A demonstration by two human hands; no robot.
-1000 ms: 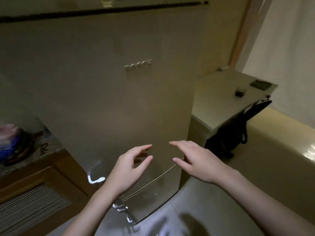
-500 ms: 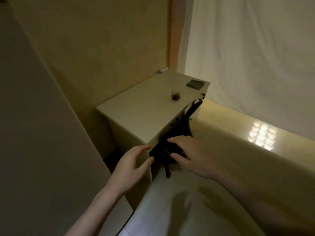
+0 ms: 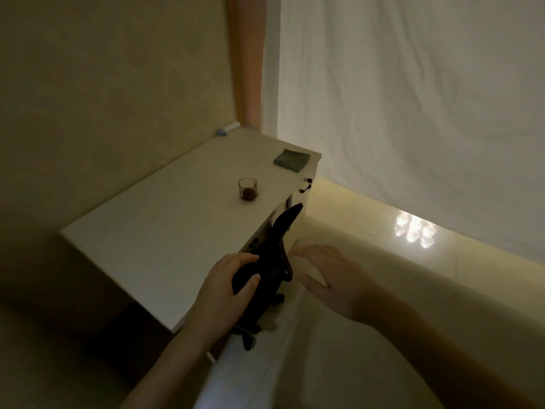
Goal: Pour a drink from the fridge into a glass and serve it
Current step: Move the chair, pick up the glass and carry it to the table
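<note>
Fingers (image 3: pixel 246 258) of my left hand (image 3: pixel 224 290) spread loose and hold nothing; my right hand (image 3: pixel 327 276) is likewise apart, empty. A second ago I faced the shut fridge; now I've swung toward the worktop (image 3: pixel 165 240), fridge out of view. At 12 o'clock stands the glass (image 3: pixel 247 188), dark drink in its bottom. I judge serving comes next.

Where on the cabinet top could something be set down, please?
The cabinet top is bare from its near corner up to the glass. A smaller bare strip lies between glass and folded cloth. The right edge is crowded by the black bag.
</note>
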